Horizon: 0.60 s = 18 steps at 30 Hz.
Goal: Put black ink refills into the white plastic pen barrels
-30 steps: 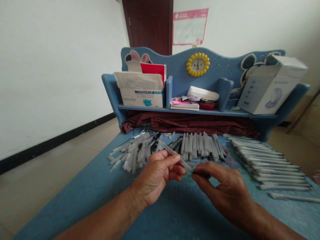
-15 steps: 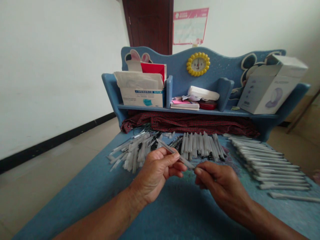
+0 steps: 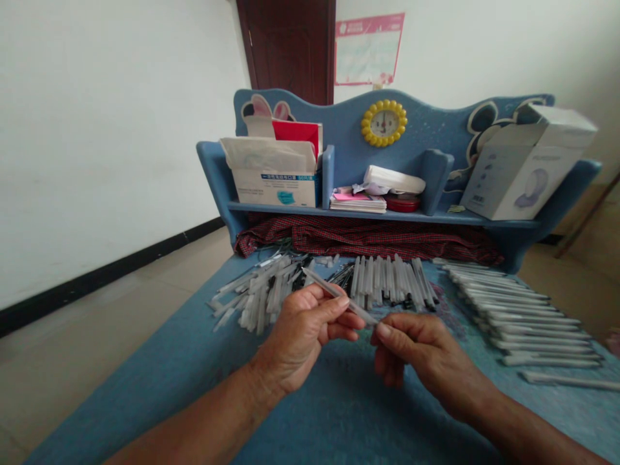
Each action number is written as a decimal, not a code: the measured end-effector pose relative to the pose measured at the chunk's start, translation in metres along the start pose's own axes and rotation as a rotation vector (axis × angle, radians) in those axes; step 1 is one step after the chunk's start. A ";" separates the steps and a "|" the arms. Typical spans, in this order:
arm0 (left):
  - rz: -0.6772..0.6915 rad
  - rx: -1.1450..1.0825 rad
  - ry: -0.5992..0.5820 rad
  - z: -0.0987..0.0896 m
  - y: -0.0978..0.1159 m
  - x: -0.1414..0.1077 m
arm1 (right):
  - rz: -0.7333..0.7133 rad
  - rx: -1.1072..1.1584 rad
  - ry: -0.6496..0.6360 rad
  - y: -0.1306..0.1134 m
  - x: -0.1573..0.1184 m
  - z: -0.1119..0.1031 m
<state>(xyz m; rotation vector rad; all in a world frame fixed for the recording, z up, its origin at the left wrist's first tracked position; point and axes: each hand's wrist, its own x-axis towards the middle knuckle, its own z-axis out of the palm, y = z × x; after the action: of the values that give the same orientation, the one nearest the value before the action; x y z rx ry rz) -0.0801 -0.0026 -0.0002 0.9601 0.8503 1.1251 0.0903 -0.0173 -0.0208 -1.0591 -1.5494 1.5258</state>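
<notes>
A clear, frosted pen barrel [image 3: 322, 281] slants down to the right in front of me. My left hand [image 3: 312, 323] is closed on its middle, thumb on top and the other fingers curled underneath. At the barrel's lower right end my right hand [image 3: 416, 349] pinches with thumb and forefinger; whether a small part sits between those fingertips is hidden. Beyond my left hand lies a loose heap of frosted pen parts [image 3: 261, 294]. A row of similar frosted tubes [image 3: 387, 278], some with black ends, is behind my right hand. Several long pens [image 3: 537, 316] lie stacked at the right.
The blue desk [image 3: 159, 394] carries a raised shelf [image 3: 416, 219] along its back. On that shelf are a mask box [image 3: 271, 187], papers [image 3: 358, 204], a red tin [image 3: 402, 204] and a white box [image 3: 504, 168]. Red checked cloth [image 3: 368, 237] is bunched underneath.
The lower fingers of my right hand have loosened and dropped a little, while its thumb and forefinger stay at the barrel's end. My left hand and the barrel are almost still.
</notes>
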 end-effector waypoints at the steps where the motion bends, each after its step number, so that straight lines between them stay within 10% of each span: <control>1: -0.002 -0.001 -0.004 0.000 0.000 0.000 | 0.021 0.039 -0.033 0.000 0.000 0.000; 18: 0.015 0.017 -0.023 -0.001 -0.004 -0.001 | 0.037 0.066 0.001 0.004 0.005 -0.001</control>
<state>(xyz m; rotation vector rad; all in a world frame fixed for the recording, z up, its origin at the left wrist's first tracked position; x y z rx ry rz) -0.0796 -0.0040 -0.0041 0.9931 0.8361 1.1191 0.0891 -0.0128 -0.0249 -1.0561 -1.4766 1.5902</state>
